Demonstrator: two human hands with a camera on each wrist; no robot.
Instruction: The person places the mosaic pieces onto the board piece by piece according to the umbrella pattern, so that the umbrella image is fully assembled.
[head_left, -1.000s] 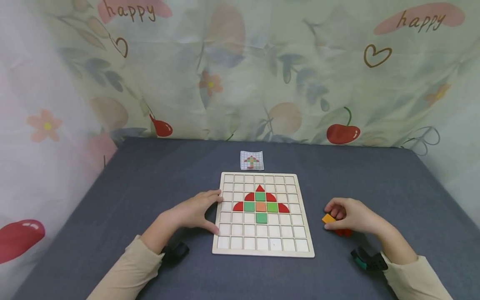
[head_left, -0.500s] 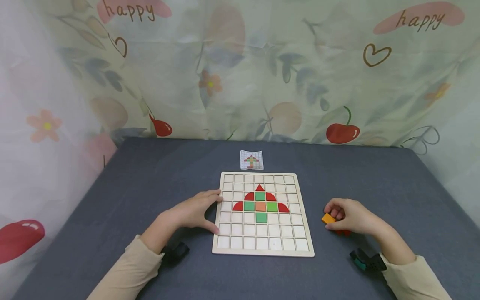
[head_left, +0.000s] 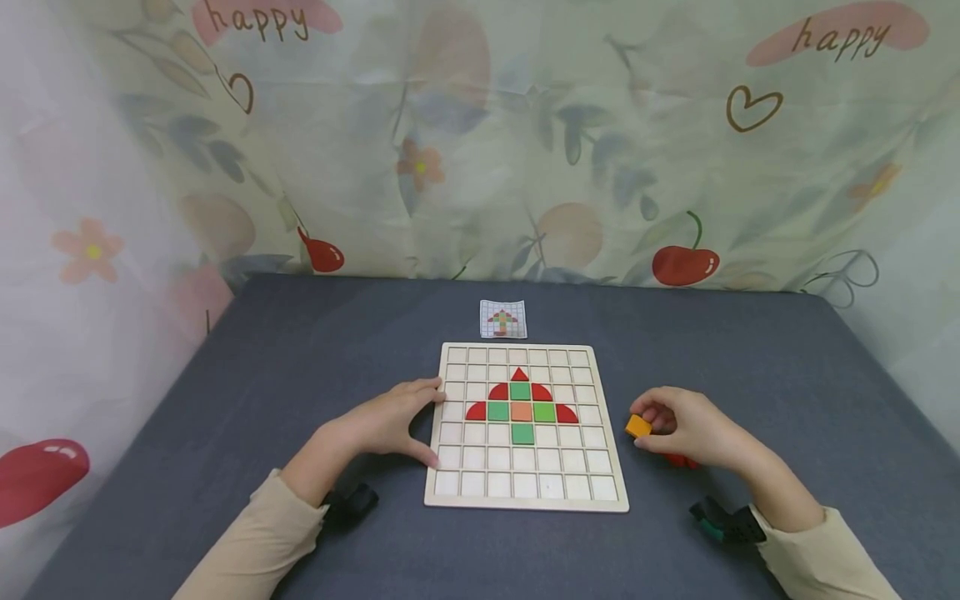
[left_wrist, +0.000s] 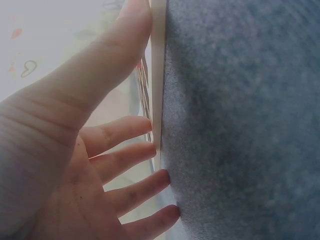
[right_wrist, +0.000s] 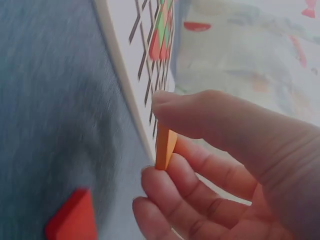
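Note:
My right hand pinches an orange square block between thumb and fingers, to the right of the board; in the right wrist view the orange block shows edge-on. Red blocks lie on the table, partly hidden under that hand. With fingers spread, my left hand rests against the left edge of a pale wooden grid board. Its thumb and fingertips touch the board's side in the left wrist view. Red, green and salmon pieces form a pattern in the board's cells.
A small card printed with a coloured grid pattern lies behind the board. Dark cloth covers the table. A patterned curtain hangs along the back and sides. A black wrist device sits by the right sleeve.
My right hand has moved slightly left and away from the red blocks, carrying the orange block toward the board. The left hand and board have stayed put.

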